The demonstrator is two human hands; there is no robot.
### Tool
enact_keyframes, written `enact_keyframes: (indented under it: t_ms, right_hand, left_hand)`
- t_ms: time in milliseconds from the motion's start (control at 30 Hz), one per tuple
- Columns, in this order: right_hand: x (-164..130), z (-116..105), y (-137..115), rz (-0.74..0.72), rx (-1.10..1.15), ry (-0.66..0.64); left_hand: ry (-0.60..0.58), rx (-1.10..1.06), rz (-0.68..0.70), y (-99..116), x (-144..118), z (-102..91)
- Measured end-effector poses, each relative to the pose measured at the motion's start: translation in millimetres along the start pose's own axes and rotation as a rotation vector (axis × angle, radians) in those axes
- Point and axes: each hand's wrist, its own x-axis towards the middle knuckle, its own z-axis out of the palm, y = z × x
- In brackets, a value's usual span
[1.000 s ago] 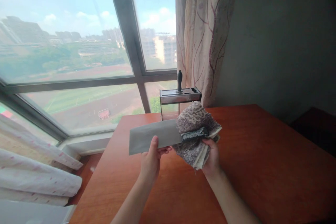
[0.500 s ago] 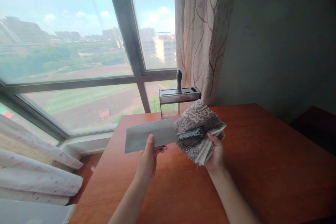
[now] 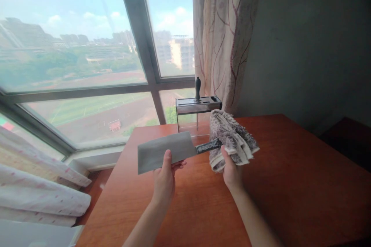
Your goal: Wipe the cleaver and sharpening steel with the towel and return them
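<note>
A wide steel cleaver (image 3: 162,151) with a dark speckled handle hangs level above the wooden table (image 3: 290,185). My left hand (image 3: 165,175) pinches the lower edge of its blade, thumb on the near face. My right hand (image 3: 230,170) grips a folded grey-brown fuzzy cloth (image 3: 232,139), bunched upright around the end of the cleaver's handle. The handle's far end is hidden by the cloth.
A metal and clear knife block (image 3: 198,110) stands at the table's far edge by the window, with one black-handled tool (image 3: 197,88) in it. A patterned curtain (image 3: 223,34) hangs behind it. White bedding (image 3: 37,197) lies to the left below the window.
The cloth lay flat under the cleaver's handle; my right hand has turned it upright and folded it around the handle's end. The cleaver shifted slightly left.
</note>
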Motion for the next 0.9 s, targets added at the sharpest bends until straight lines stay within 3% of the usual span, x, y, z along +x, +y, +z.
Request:
enact_keyframes:
  t_ms: [133,300,433,633,800,900]
  right_hand:
    - [-7,-3,10,-0.325,-0.387,0.004]
    - [-13,3,2,-0.764,-0.764,-0.311]
    - [-29,12,-4,-1.015,-1.036,-0.525]
    - [-27,13,-1,-1.069,-1.128,-0.597]
    - [0,3,-3,-1.003,-1.143,-0.384]
    - [2,0,-4,-0.990,-1.118,-0.342]
  left_hand:
    - [0.048,0.008,0.001,-4,-4,1.8]
    - [0.089,-0.004,0.014,-5,-1,1.4]
    - [0.090,0.039,-0.090,-5,2,-2.9]
    - [0.056,0.107,-0.128,-2,1,-7.0]
    - [-0.013,0.137,-0.069,-3,1,-9.3]
    - [-0.009,0.148,-0.062,-4,2,-9.9]
